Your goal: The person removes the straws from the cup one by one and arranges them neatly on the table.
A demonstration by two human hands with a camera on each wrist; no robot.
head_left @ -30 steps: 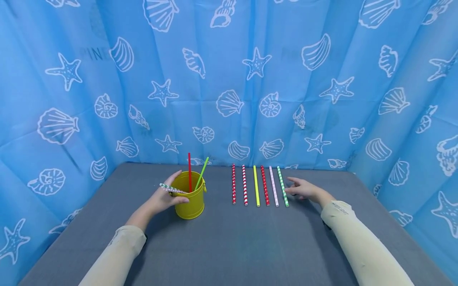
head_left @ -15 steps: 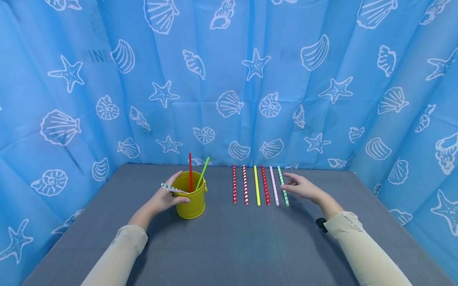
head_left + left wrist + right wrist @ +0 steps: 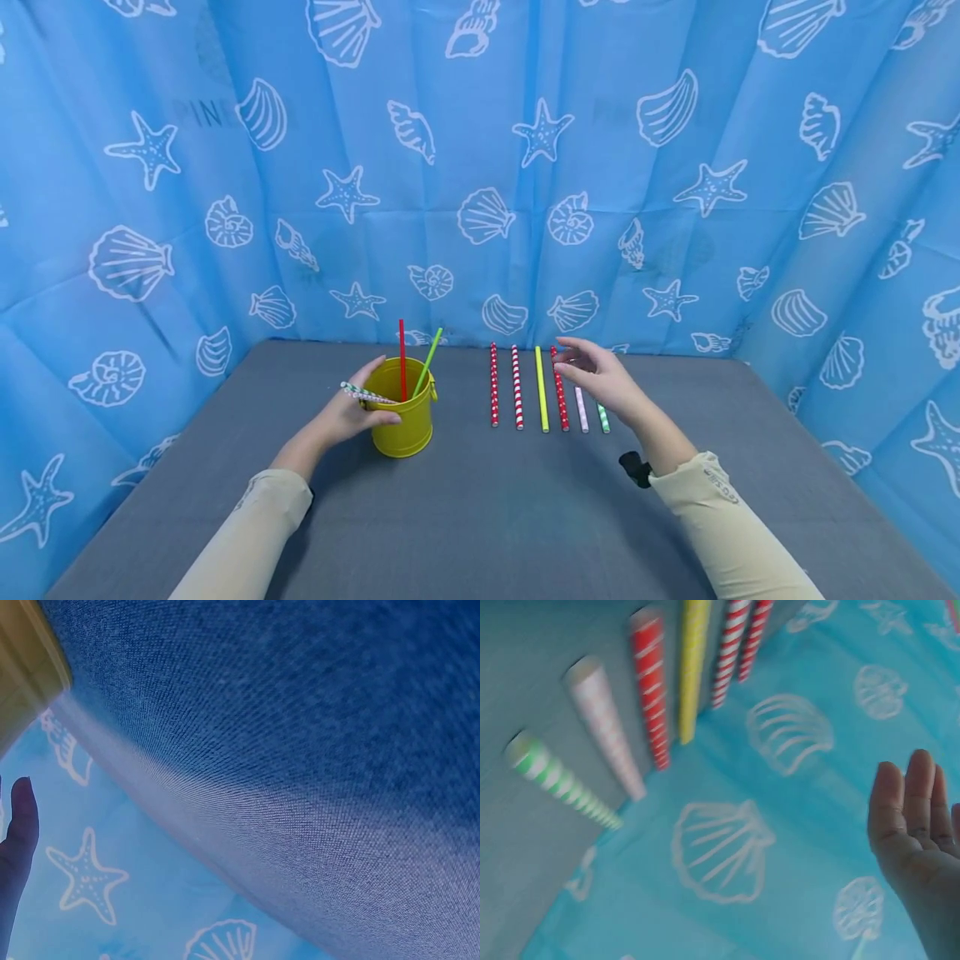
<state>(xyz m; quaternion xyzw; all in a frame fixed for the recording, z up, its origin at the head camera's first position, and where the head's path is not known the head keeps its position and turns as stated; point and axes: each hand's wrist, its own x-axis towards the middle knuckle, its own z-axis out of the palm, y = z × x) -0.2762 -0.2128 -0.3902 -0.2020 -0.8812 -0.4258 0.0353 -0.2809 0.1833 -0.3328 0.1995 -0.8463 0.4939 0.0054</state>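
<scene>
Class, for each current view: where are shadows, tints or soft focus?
Head: mostly crisp, with a shadow on the grey table beside the right sleeve; left wrist: bluish tint, bucket soft; right wrist: straws slightly blurred, right hand dim.

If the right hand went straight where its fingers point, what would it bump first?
Maybe the yellow straw, next in line left of the right hand. But the hand looks raised, so it might pass over and meet the plain green straw in the bucket instead.
</scene>
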